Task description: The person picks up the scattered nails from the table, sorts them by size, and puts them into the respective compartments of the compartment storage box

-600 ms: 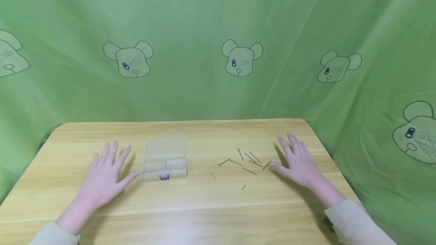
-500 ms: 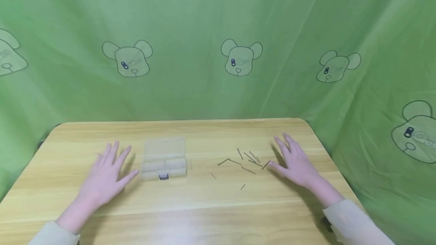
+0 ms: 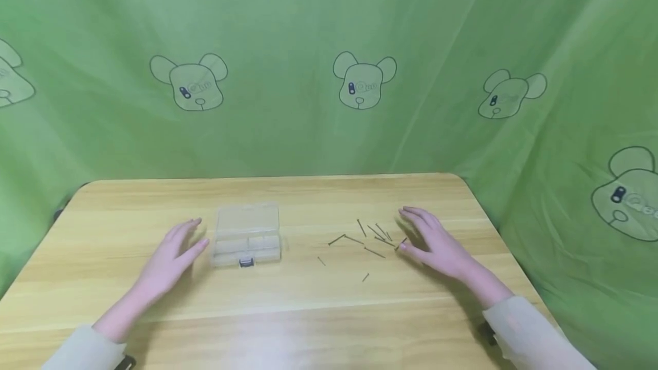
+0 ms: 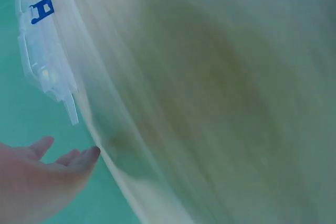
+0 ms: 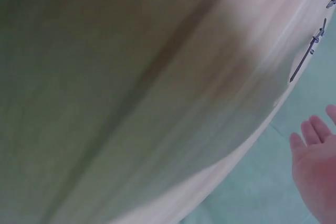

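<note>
A clear plastic compartment box [image 3: 247,249] with a dark blue latch stands on the table, its lid [image 3: 248,219] folded back away from me. The left wrist view shows the same box [image 4: 47,51] from the side. My left hand [image 3: 165,261] hovers just left of it, fingers loosely bent and holding nothing. Several nails [image 3: 375,251] lie scattered right of the box, larger ones bunched together and smaller ones nearer to me. My right hand [image 3: 437,244] is beside the bunch's right end, thumb tip overlapping one nail [image 3: 401,244] in the head view, fingers relaxed with nothing held.
The wooden table [image 3: 288,324] ends at a green curtain [image 3: 288,141] printed with bear heads, which hangs behind and along the sides. In the right wrist view, some nails [image 5: 310,51] show near the table's edge.
My left hand has turned, its spread fingers drawing together and bending toward the box. My right hand has shifted slightly left toward the nails, its fingers bending. Box and nails stay put.
</note>
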